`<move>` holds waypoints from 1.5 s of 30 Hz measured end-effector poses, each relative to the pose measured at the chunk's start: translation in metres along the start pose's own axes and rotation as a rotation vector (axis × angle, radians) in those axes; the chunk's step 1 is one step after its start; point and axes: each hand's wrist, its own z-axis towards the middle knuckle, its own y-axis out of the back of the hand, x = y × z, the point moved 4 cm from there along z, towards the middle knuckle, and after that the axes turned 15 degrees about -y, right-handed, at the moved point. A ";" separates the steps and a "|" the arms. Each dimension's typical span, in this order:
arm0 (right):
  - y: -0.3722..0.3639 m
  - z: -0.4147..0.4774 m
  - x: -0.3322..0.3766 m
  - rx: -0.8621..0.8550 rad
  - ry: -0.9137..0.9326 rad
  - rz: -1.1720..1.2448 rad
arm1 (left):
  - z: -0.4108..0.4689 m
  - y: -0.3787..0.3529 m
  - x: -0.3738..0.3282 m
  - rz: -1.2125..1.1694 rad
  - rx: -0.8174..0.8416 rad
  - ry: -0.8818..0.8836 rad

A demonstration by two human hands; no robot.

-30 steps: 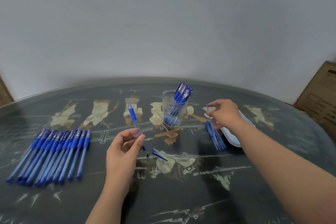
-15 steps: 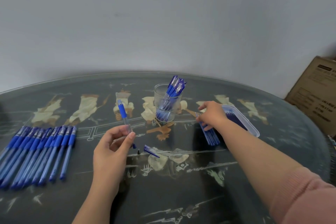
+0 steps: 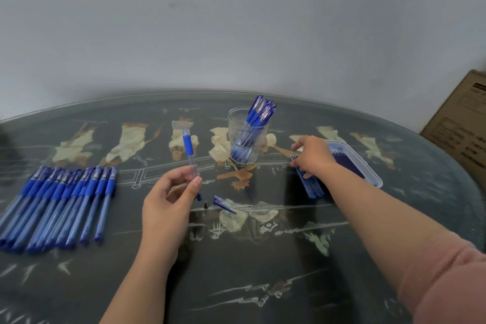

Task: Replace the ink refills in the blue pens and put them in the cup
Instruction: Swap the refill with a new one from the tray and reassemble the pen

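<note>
One pen barrel (image 3: 190,155) stripped, new refill being fetched
Left hand (image 3: 168,200) pinches the barrel upright, near the cup (image 3: 235,134); right hand (image 3: 313,156) curls over loose refills (image 3: 311,187) beside the tray (image 3: 373,176), pinch not discernible. Cap (image 3: 223,204) and tip (image 3: 206,204) lie on the table (image 3: 263,271). Next, likely: isolate one refill, thread it into the barrel

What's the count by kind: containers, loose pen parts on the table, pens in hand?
Containers: 2, the glass cup and the plastic tray.
Loose pen parts: 2, the blue cap and the black tip.
Pens in hand: 1, the pen barrel, gripped by the left hand.
Total: 5.
</note>
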 end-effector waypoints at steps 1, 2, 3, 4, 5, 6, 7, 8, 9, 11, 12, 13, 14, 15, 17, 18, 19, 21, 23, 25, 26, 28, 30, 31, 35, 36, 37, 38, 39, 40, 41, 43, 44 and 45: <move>0.000 0.000 0.000 -0.004 0.002 -0.001 | 0.000 0.000 0.000 0.002 0.000 0.001; 0.000 -0.001 0.000 -0.008 0.006 -0.001 | 0.000 0.000 0.000 0.005 0.001 0.001; 0.001 -0.002 0.000 -0.016 0.013 0.004 | 0.000 0.000 -0.001 0.008 0.002 0.001; 0.001 -0.002 0.000 -0.027 0.021 0.014 | 0.001 0.000 0.000 0.009 0.002 0.001; 0.002 -0.002 0.000 -0.045 0.031 0.028 | 0.001 0.000 0.000 0.010 0.003 0.001; 0.004 -0.002 -0.001 -0.066 0.039 0.048 | 0.001 0.000 -0.001 0.010 0.004 0.000; 0.006 -0.002 -0.002 -0.090 0.042 0.072 | 0.000 0.000 -0.001 0.011 0.006 -0.003; 0.009 -0.002 -0.004 -0.118 0.040 0.093 | 0.000 0.000 -0.001 0.013 0.008 -0.006; 0.013 -0.002 -0.006 -0.160 0.038 0.115 | 0.000 0.000 -0.001 0.018 0.010 -0.009; 0.027 0.002 -0.016 -0.267 0.020 0.158 | 0.000 0.000 0.000 0.018 0.009 -0.010; 0.035 0.004 -0.023 -0.323 -0.011 0.161 | 0.000 0.000 0.000 0.017 0.008 -0.011; 0.043 0.006 -0.031 -0.367 -0.047 0.144 | 0.000 0.000 0.000 0.017 0.008 -0.010; 0.050 0.009 -0.038 -0.380 -0.090 0.107 | 0.000 0.000 0.000 0.017 0.008 -0.008; 0.054 0.011 -0.046 -0.368 -0.131 0.068 | 0.000 0.000 0.000 0.015 0.007 -0.007; 0.057 0.011 -0.056 -0.305 -0.192 -0.003 | 0.000 -0.001 -0.001 0.009 0.005 -0.005; 0.055 0.011 -0.059 -0.280 -0.200 -0.036 | 0.000 -0.001 -0.001 0.009 0.005 -0.005; 0.054 0.010 -0.060 -0.265 -0.185 -0.068 | -0.001 -0.001 -0.001 0.010 0.007 -0.006; 0.049 0.006 -0.063 -0.233 -0.142 -0.128 | 0.000 -0.001 -0.001 0.017 0.013 -0.005; 0.045 0.006 -0.067 -0.236 -0.129 -0.165 | 0.000 -0.001 0.000 0.020 0.020 0.000; 0.042 0.004 -0.069 -0.263 -0.146 -0.183 | 0.000 -0.001 0.000 0.020 0.025 0.005; 0.041 0.004 -0.069 -0.272 -0.153 -0.184 | 0.000 -0.001 0.000 0.020 0.027 0.005; 0.039 0.003 -0.069 -0.284 -0.160 -0.202 | 0.000 -0.001 0.001 0.021 0.025 0.005; 0.040 0.001 -0.067 -0.292 -0.161 -0.212 | 0.000 -0.001 0.000 0.022 0.028 0.002; 0.039 0.001 -0.067 -0.289 -0.162 -0.223 | 0.000 -0.001 0.000 0.024 0.031 0.001; 0.035 0.001 -0.064 -0.276 -0.153 -0.248 | 0.000 -0.001 0.001 0.027 0.032 -0.001; 0.034 0.001 -0.064 -0.281 -0.160 -0.248 | 0.000 -0.001 0.001 0.026 0.032 -0.001; 0.032 0.001 -0.064 -0.286 -0.165 -0.245 | 0.000 0.000 0.001 0.024 0.032 0.001; 0.032 0.001 -0.064 -0.293 -0.169 -0.238 | 0.000 0.000 0.002 0.019 0.032 0.003; 0.034 0.000 -0.062 -0.306 -0.172 -0.219 | 0.000 0.000 0.002 0.014 0.033 0.004; 0.037 -0.002 -0.060 -0.324 -0.173 -0.171 | 0.000 0.000 0.002 0.012 0.035 0.003; 0.041 -0.005 -0.057 -0.347 -0.178 -0.094 | 0.000 0.000 0.002 0.013 0.038 0.000; 0.052 -0.017 -0.047 -0.411 -0.157 0.120 | 0.000 0.000 0.002 0.023 0.044 -0.003; 0.057 -0.027 -0.038 -0.430 -0.119 0.235 | 0.000 0.000 0.002 0.029 0.049 -0.003; 0.059 -0.038 -0.027 -0.416 -0.065 0.362 | 0.000 0.000 0.003 0.032 0.055 -0.003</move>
